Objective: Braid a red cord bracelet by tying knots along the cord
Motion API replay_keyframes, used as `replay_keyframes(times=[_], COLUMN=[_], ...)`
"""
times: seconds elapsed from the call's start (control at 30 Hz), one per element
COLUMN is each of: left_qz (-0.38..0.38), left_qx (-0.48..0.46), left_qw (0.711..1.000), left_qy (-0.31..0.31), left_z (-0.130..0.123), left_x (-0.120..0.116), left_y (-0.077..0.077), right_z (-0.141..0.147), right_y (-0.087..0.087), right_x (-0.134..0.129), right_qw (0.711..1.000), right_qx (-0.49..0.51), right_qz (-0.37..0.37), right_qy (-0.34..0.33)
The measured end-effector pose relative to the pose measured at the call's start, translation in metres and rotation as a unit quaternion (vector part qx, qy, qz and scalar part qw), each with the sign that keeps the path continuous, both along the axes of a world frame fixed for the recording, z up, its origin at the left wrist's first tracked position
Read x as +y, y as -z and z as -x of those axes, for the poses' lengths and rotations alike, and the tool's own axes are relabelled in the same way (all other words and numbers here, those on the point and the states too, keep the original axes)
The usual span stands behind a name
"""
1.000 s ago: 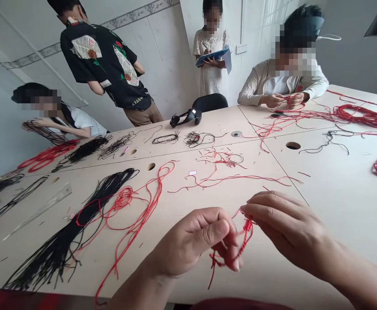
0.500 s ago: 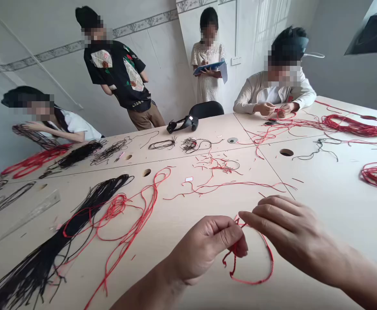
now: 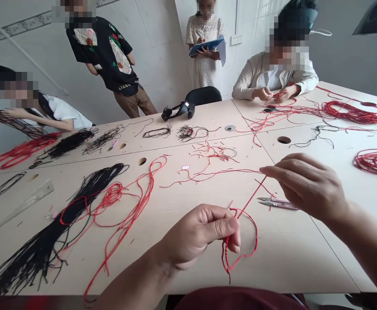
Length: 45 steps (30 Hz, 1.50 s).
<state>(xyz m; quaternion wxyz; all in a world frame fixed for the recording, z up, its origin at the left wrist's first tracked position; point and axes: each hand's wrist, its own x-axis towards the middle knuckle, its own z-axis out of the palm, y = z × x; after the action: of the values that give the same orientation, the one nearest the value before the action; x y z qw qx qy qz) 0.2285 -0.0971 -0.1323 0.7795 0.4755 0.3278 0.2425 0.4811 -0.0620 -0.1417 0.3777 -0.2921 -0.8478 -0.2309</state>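
Over the near part of the table, my left hand point(image 3: 204, 232) pinches a red braided cord point(image 3: 255, 241) between thumb and forefinger. A loop of the cord and short dark-tipped ends hang below the fingers. My right hand point(image 3: 311, 181), higher and to the right, pinches the cord's end between its fingertips. The twisted stretch between both hands is pulled taut on a slant. Partly below my right hand lie small thread snips point(image 3: 277, 203) on the table, beside short red cord scraps.
Left of my hands lie a black cord bundle point(image 3: 62, 224) and loose red cords point(image 3: 143, 202). Red scraps point(image 3: 219, 151) and a headset point(image 3: 178, 112) lie farther off. Red coils point(image 3: 374, 162) are at right. A co-worker point(image 3: 275, 77) handles red cord; several people are around the table point(image 3: 182, 275).
My right hand has moved up and away from my left, drawing the cord end taut. The snips now show under it. The view has tilted down, showing the table's near edge.
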Motion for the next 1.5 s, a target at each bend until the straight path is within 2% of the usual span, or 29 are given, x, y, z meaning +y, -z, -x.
replay_keyframes(times=[0.13,0.23,0.27,0.4,0.47,0.63,0.87,1.03,1.2,1.43,1.5], left_qz=[0.023,0.039,0.045,0.062,0.059,0.031,-0.019,-0.032,-0.056,0.041,0.045], left_qx=[-0.02,-0.052,-0.062,-0.095,-0.105,-0.103,-0.114,-0.111,-0.083,-0.087,-0.094], left_qw=[0.999,0.992,0.988,0.974,0.972,0.974,0.975,0.975,0.974,0.972,0.964], left_qy=[-0.037,-0.109,-0.134,-0.194,-0.2,-0.201,-0.191,-0.19,-0.202,-0.215,-0.246], left_z=[-0.004,-0.009,-0.011,-0.018,-0.021,-0.021,-0.019,-0.018,-0.018,-0.019,-0.013], left_x=[0.001,0.002,0.003,0.004,0.003,0.002,-0.001,-0.002,-0.006,-0.004,0.002], left_y=[0.003,0.006,0.007,0.008,0.007,0.005,0.005,0.012,0.016,0.007,0.003], right_z=[0.003,0.018,0.025,0.053,0.063,0.073,0.073,0.077,0.08,0.071,0.069], right_y=[0.001,-0.004,-0.004,0.003,0.012,0.028,0.028,0.027,0.022,0.013,0.011], right_x=[-0.001,-0.025,-0.036,-0.069,-0.073,-0.063,-0.063,-0.061,-0.063,-0.072,-0.076], right_qw=[0.996,0.986,0.983,0.953,0.955,0.966,0.969,0.97,0.957,0.929,0.917], right_qx=[0.023,0.076,0.108,0.168,0.159,0.152,0.156,0.158,0.178,0.138,0.124], right_qz=[0.082,0.134,0.137,0.248,0.247,0.209,0.192,0.185,0.229,0.337,0.368], right_qy=[0.02,0.059,0.053,-0.046,-0.038,0.009,0.022,0.02,-0.018,-0.068,-0.093])
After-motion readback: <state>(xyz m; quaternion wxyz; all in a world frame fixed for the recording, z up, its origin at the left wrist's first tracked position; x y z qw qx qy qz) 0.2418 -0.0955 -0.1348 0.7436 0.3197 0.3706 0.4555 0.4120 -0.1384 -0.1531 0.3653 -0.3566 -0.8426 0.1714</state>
